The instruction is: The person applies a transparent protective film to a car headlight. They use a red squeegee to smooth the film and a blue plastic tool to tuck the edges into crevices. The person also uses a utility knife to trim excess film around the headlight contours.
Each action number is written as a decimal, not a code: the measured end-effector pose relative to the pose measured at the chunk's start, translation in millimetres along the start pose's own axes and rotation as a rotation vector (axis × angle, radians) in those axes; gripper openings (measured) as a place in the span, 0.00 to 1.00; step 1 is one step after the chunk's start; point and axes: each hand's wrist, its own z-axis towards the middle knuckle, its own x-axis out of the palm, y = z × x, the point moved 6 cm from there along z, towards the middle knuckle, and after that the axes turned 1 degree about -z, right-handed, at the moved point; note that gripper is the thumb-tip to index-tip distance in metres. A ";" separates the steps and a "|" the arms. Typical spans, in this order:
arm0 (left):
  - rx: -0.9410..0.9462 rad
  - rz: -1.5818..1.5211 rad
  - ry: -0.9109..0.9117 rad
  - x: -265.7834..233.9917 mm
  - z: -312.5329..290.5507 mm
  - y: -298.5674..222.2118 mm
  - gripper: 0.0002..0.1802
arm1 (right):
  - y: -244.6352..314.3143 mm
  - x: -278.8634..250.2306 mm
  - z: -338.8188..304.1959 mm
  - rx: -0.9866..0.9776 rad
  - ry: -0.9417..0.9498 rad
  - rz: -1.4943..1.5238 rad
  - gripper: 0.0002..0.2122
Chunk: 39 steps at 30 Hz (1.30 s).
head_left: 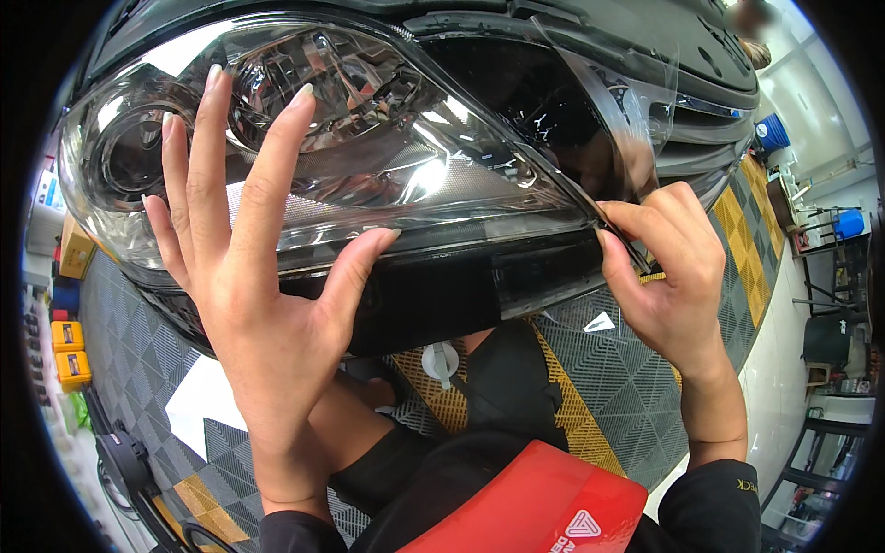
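A car headlight (pixel 341 138) with a clear, glossy lens fills the upper middle. My left hand (pixel 258 249) is open before its left part, fingers spread and thumb stretched to the right. Whether the fingertips touch the lens I cannot tell. At the headlight's lower right corner, my right hand (pixel 668 249) is closed, thumb and forefinger pinched together. A sheet of clear film (pixel 636 111) stands off the black panel to the right and runs down behind this hand. The pinch seems to be on the film's edge, though the thin edge is hard to see between the fingers.
Below the headlight is a glossy black bumper (pixel 424 304). Grey and yellow floor tiles (pixel 627 396) lie beneath, with a white sheet (pixel 207 405) on the left. A red apron (pixel 535 507) hangs in front of me. Another person (pixel 754 28), blurred, is at the far right.
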 end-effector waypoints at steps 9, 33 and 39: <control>0.021 0.002 -0.021 0.9 -0.8 0.7 0.47 | -6.0 -0.8 -5.6 -0.005 0.017 -0.016 0.11; 0.145 0.057 -0.037 3.4 -1.6 6.1 0.43 | -26.5 -0.3 -41.5 0.037 0.057 -0.066 0.12; 0.142 0.061 -0.029 2.7 -1.8 5.3 0.43 | -28.1 0.2 -46.8 0.030 0.061 -0.096 0.12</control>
